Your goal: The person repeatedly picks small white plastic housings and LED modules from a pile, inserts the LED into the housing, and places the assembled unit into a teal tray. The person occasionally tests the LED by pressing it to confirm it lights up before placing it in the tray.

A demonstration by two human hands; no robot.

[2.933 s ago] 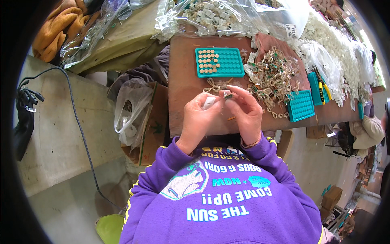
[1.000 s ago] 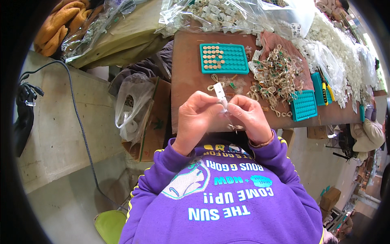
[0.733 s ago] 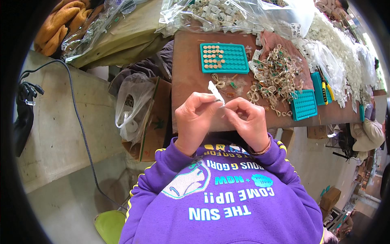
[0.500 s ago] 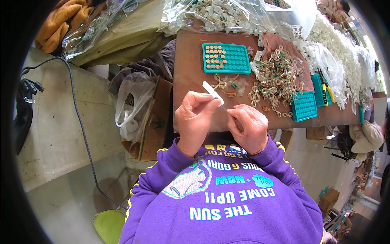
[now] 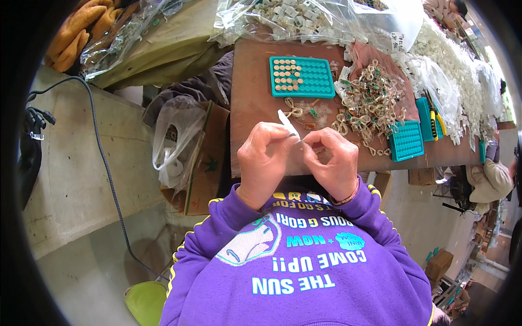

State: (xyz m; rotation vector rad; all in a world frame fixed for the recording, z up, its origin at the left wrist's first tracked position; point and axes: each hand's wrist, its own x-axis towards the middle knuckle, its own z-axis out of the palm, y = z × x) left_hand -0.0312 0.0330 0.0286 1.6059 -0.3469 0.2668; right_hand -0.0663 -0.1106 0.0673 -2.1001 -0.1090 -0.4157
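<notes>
A small, slim white plastic piece (image 5: 286, 121) is pinched between thumb and forefinger of my left hand (image 5: 263, 157), its pointed end up and away from me. The fingertips of my right hand (image 5: 333, 163) are pinched together close to the piece's lower end. Whatever they grip is too small to make out. Beyond my hands, a teal tray (image 5: 321, 93) holds several round pale discs in its left part. A small coiled cord (image 5: 294, 108) with a green part (image 5: 314, 113) lies between the tray and my hands.
To the right rises a heap of coiled cords (image 5: 375, 98) with small green parts. Another teal tray (image 5: 406, 142) and yellow-handled pliers (image 5: 436, 122) lie beside it. Plastic bags of white parts (image 5: 293, 22) line the far edge. A cardboard box (image 5: 204, 163) stands left of the table.
My right hand has come nearer to my left, and the fingertips of both almost meet. The white piece has turned and now shows a narrower side.
</notes>
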